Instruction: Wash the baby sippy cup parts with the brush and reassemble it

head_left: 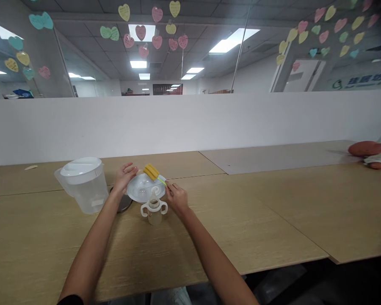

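Note:
My right hand (177, 197) is closed round the handle of a bottle brush with a yellow sponge head (151, 172). The brush head is raised over the far rim of a clear bowl (133, 191). At the bowl's left edge, my left hand (123, 177) is open, its fingers curved and apart; I cannot tell whether it touches the rim. In front of the bowl stands an uncapped clear baby bottle (154, 217) with two white side handles. Small clear parts lie in the bowl, too faint to name.
A translucent lidded pitcher (90, 195) stands left of my left forearm. A dark round disc (125, 204) lies partly under that forearm. A reddish-brown object (366, 148) rests at the table's far right. Behind the wooden table (241, 220) rises a low white wall (190, 123) with glass above.

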Tool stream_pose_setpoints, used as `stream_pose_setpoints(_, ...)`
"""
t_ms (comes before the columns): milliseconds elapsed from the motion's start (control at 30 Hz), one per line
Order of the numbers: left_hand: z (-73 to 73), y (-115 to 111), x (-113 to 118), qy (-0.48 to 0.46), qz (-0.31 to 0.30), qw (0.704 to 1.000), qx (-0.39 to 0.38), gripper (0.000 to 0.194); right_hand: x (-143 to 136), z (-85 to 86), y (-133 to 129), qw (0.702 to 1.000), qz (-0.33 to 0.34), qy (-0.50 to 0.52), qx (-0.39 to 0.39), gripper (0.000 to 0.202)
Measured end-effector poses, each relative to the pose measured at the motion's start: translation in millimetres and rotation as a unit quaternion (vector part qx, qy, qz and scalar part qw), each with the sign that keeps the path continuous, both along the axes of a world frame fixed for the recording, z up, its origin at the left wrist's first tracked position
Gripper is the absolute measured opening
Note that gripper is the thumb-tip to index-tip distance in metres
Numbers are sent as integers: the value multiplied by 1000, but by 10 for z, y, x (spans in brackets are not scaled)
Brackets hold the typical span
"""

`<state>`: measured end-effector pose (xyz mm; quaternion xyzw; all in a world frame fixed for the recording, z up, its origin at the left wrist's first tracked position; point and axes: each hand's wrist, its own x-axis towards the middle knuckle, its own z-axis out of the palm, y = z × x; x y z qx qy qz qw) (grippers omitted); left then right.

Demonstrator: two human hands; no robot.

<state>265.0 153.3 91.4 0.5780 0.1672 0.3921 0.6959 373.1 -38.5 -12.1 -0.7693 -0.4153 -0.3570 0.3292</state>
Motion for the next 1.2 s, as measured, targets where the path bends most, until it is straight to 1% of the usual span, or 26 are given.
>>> stream_pose_setpoints(100,52,-40,-53,8,-18,999,50,53,-3,6,1,1000,18,-9,-6,34)
stream_pose_setpoints(200,96,-54,-98,15,-30,996,82,59,12,4,0,1000,0,-1,-5,32)
stream_pose_setpoints(267,112,-40,-112,25,-32,994,102,62,22,4,-4,1000,-16,4,16,32)
stream_pose_setpoints(300,117,-29,-115,31,-30,992,115,63,21,5,-6,1000,-13,2,28,33)
stream_pose_setpoints(400,127,-4,-116,39,-34,985,165,63,-7,14,0,999,30,-19,40,34)
stream_pose_setpoints(500,145,-11,-126,33,-41,978,204,62,-40,22,10,997,64,-36,36,33)
stream_pose_setpoints(633,181,-69,-157,33,-71,963,256,59,-25,39,-22,997,51,-41,50,32)
stream_pose_setpoints(733,210,-130,-182,21,-96,950,296,50,2,57,-70,995,62,-58,50,32)
stream_pose_setpoints(800,231,-164,-205,17,-106,946,307,45,13,64,-94,994,70,-70,46,32)
stream_pose_setpoints(1033,279,-235,-278,26,-160,916,367,37,24,55,-89,995,38,-71,56,32)
stream_pose_setpoints(1100,275,-254,-267,26,-160,914,372,36,16,56,-88,995,42,-77,41,31)
stream_pose_setpoints(1200,262,-255,-236,17,-119,920,373,35,-2,66,-99,992,66,-101,26,31)
